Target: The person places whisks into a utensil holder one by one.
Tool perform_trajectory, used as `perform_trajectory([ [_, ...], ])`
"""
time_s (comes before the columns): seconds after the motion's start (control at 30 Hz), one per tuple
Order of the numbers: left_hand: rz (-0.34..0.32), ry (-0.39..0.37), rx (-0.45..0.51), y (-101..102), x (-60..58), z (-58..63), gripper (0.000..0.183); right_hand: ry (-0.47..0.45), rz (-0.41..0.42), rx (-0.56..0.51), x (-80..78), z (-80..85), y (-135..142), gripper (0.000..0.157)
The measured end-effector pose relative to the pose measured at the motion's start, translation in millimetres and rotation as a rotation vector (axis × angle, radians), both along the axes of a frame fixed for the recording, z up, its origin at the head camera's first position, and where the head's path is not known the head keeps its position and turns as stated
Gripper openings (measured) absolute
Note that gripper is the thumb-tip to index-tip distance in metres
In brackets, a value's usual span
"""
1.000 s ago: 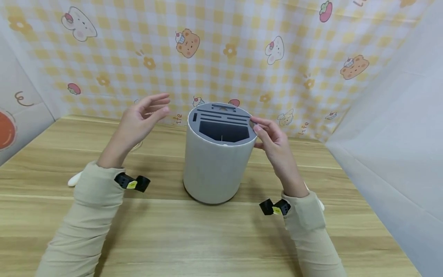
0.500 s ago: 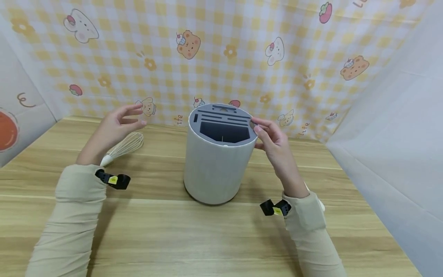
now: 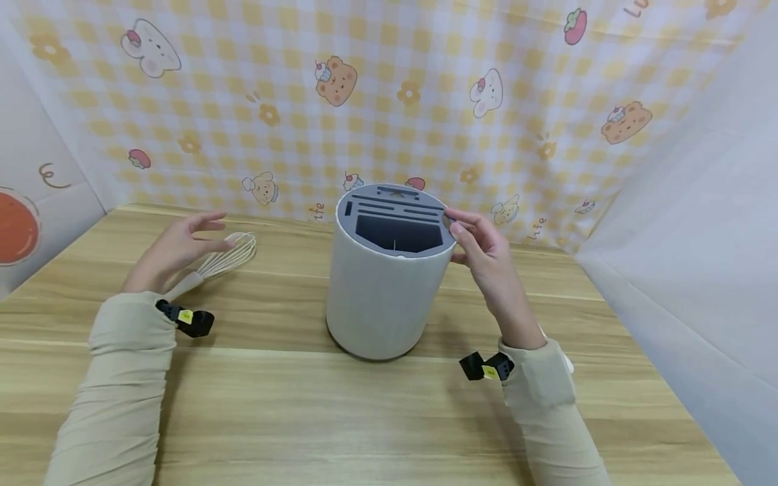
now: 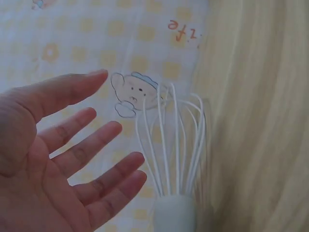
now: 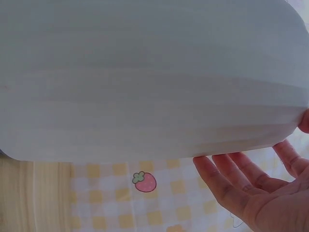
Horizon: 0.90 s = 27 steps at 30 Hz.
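A white cylindrical utensil holder (image 3: pixel 389 304) with a slotted grey top stands upright on the wooden table. My right hand (image 3: pixel 486 256) holds its upper right rim, thumb on the top edge. In the right wrist view, the fingertips (image 5: pixel 205 166) touch the holder's white side. My left hand (image 3: pixel 176 250) hovers at the left over a white whisk (image 3: pixel 227 260), fingers spread and loosely bent, gripping nothing. The whisk lies with its wires toward the back; the left hand and sleeve partly cover its handle. In the left wrist view, the whisk (image 4: pixel 174 212) is beside the fingers, apart from them.
A yellow-checked cloth (image 3: pixel 389 88) with cartoon prints hangs behind the table (image 3: pixel 365 418). White panels stand at both sides. A white object (image 3: pixel 568 363), mostly hidden, lies behind the right forearm.
My left hand has moved left and down, from beside the holder to over the whisk, which has come into sight. The right hand stays on the holder's rim.
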<state>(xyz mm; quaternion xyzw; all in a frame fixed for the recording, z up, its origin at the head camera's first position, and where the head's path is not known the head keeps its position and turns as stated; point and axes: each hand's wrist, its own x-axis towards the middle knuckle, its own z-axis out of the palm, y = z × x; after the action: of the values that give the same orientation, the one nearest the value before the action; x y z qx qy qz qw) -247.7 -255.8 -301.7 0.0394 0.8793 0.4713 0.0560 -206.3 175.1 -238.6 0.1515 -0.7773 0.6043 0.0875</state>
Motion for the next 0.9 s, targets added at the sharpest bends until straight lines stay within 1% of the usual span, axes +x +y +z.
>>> perform_trajectory([
  [0.13, -0.004, -0.064, -0.038, -8, -1.8, -7.3, 0.084, 0.002, 0.001, -0.005, 0.4, -0.4, 0, 0.037],
  [0.27, -0.016, -0.121, -0.069, -15, -3.2, -15.1, 0.081, -0.002, 0.001, -0.008, 0.1, -0.8, 0, 0.037],
  [0.47, -0.040, -0.157, -0.150, -26, -3.1, -23.0, 0.077, -0.002, 0.002, -0.010, -0.6, -1.1, 0, 0.037],
  [0.57, -0.044, -0.194, -0.145, -30, -2.4, -25.0, 0.076, 0.000, 0.000, -0.013, -0.7, -1.2, 0, 0.037],
  [0.7, -0.029, -0.236, -0.115, -32, -1.3, -27.0, 0.074, 0.002, -0.003, -0.011, -0.8, -1.5, 0, 0.037],
  [0.9, -0.013, -0.240, -0.150, -33, 1.0, -27.1, 0.072, 0.000, -0.002, -0.003, -0.5, -1.2, -1, 0.037],
])
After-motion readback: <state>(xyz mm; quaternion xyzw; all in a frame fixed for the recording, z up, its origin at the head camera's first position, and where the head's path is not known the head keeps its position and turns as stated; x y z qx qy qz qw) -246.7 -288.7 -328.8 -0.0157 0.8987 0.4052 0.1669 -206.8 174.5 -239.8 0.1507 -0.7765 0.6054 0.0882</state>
